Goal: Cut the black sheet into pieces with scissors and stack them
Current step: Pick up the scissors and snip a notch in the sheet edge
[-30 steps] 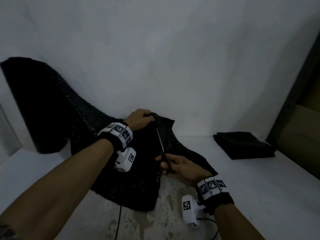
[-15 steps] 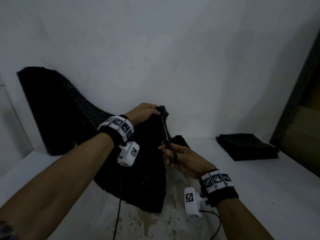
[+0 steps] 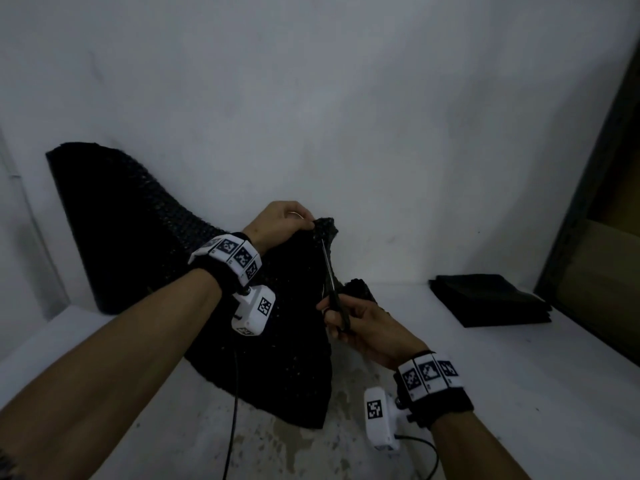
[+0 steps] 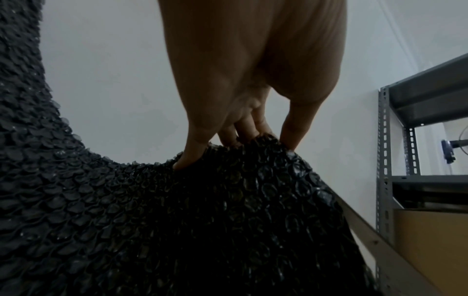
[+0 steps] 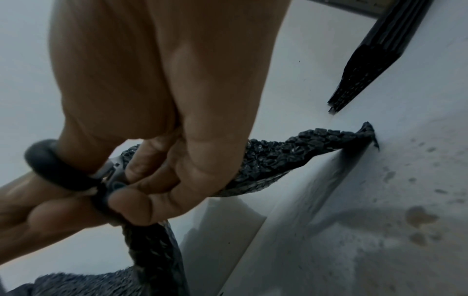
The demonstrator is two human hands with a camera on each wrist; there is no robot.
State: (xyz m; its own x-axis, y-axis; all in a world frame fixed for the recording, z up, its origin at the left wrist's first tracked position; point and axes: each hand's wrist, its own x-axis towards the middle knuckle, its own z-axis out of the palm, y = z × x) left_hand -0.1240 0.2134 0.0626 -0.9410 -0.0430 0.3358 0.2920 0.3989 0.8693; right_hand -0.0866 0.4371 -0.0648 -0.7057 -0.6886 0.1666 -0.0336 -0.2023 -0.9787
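Note:
A long black bubble-textured sheet (image 3: 145,244) hangs from a roll leaning on the wall at the left and drapes down to the white table (image 3: 519,375). My left hand (image 3: 287,220) pinches the sheet's raised top edge (image 4: 263,144) between fingers and thumb. My right hand (image 3: 360,323) grips the black scissors (image 3: 332,278), fingers through the handle rings (image 5: 63,170); the blades point up along the cut toward the left hand. A cut flap of sheet (image 5: 291,148) droops to the right of my right hand onto the table.
A stack of cut black pieces (image 3: 491,299) lies on the table at the right, near the wall. A grey metal shelf (image 4: 395,160) with a cardboard box (image 4: 435,244) stands at the far right. Stains mark the table near its front edge (image 3: 277,445).
Both hands have risen with the sheet. The scissors have moved up along the cut toward the left hand, and the piece to the right has dropped lower.

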